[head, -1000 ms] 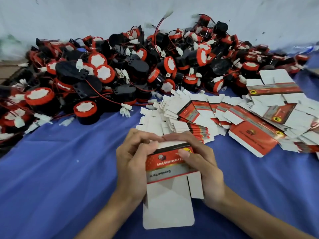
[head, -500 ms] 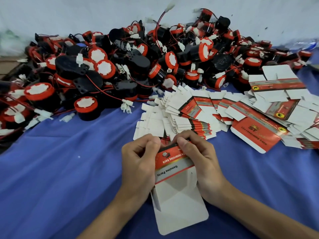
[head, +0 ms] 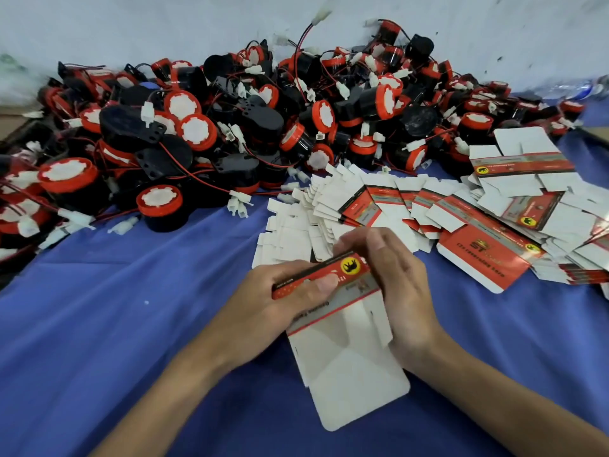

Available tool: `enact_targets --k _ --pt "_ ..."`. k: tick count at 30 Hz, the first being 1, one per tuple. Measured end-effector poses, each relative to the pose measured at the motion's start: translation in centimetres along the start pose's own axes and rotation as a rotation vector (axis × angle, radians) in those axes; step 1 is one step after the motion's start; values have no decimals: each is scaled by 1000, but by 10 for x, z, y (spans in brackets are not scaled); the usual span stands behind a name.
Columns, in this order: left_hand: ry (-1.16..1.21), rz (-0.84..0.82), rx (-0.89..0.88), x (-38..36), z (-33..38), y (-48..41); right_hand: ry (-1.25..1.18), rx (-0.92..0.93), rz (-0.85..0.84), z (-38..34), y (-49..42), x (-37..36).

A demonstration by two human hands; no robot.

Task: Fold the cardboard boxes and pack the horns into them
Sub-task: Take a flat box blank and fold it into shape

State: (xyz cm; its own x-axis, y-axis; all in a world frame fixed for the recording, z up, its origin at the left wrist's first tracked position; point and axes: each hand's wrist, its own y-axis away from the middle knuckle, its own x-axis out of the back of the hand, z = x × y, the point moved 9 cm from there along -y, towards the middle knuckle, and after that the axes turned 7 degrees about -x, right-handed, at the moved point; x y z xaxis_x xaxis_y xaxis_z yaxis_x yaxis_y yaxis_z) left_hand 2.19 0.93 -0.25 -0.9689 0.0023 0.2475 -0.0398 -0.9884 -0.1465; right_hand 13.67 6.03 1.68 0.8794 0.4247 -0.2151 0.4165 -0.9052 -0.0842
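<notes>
Small packing workshop, bulk heap of horns [head: 230, 133], stacks of flat cartons [head: 461, 206], blue cloth [head: 99, 324], rough wall [head: 164, 24]

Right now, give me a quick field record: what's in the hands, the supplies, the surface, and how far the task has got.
in hands: cardboard box, partly folded
left hand: grips box's left side, thumb on printed face
right hand: grips box's top right
flat boxes: fanned pile, behind the hands and to the right
horns: heap along the wall
surface: blue cloth
packed horns: none visible

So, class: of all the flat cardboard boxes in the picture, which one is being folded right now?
The cardboard box held between the left hand and right hand. Its red printed panel is bent up, while the other boxes lie flat on the blue cloth.
</notes>
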Motion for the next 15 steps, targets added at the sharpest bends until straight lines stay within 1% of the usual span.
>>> enact_targets --k 1,3,4,5,6,7,8,10,11,13,15 --pt "113 22 30 0 -3 -1 -118 -54 9 4 -3 3" --pt "517 113 66 0 -8 -3 -340 -94 26 5 -7 11" --pt "721 165 39 3 -8 -6 -373 -82 28 4 -9 15" --pt "868 210 -3 6 -7 -8 -371 -72 14 3 -10 14" --pt "937 244 -40 10 -7 -9 -338 -67 -15 4 -9 12" --pt "940 258 -65 13 -6 -10 -293 -66 -50 6 -8 7" --pt "874 254 -78 13 -7 -9 -203 -32 -80 6 -4 1" --pt "657 190 -83 10 -10 -8 42 113 -124 -1 6 -11" --pt "580 158 -74 10 -12 -8 101 159 -128 -2 10 -13" --pt "456 127 -75 21 -12 -6 83 165 -72 -5 10 -7" --pt "267 106 -89 36 -9 -5 103 205 10 -12 3 4"
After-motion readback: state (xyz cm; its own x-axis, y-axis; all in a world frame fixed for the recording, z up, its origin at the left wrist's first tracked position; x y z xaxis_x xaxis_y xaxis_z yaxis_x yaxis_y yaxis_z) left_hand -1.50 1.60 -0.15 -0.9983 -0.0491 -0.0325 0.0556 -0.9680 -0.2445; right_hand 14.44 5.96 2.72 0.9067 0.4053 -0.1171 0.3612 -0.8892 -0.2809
